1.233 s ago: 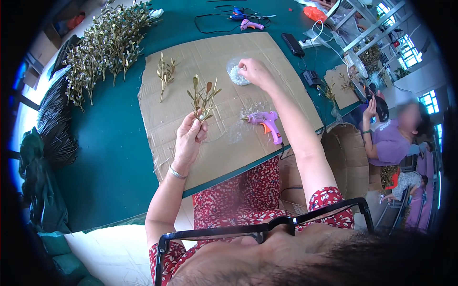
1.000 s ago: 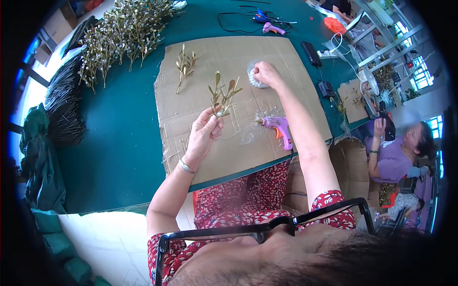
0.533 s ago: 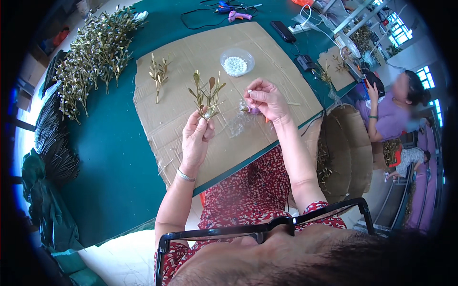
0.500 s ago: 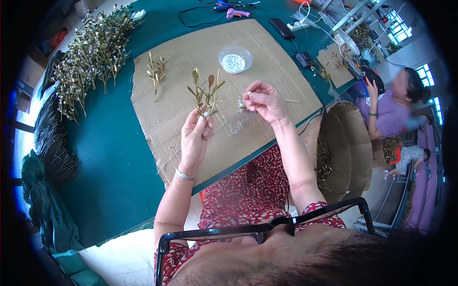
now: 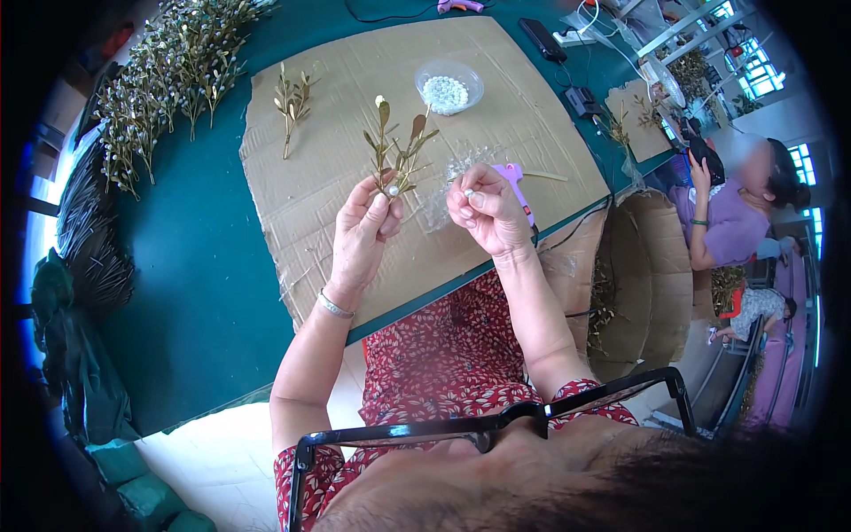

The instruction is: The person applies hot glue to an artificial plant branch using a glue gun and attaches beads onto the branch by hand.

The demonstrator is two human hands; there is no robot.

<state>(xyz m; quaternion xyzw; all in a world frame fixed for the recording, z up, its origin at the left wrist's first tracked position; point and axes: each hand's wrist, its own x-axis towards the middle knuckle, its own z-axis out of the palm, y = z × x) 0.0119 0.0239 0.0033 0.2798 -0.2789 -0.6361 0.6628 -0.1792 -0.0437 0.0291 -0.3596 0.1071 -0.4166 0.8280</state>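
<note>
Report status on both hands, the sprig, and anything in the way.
Left hand gripping gold-leaved sprig. Right hand pinching white bead, apart from sprig. Clear wispy scraps on cardboard between hands; purple glue gun partly hidden behind right hand.

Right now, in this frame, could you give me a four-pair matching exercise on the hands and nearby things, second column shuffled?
1. Left hand
2. Right hand
3. Clear bowl
4. Glue gun on the cardboard

A. contains white beads
B. purple, partly hidden
C. pinches a small white bead
D. holds a gold-leafed sprig

Pairs: 1-D, 2-C, 3-A, 4-B
</note>
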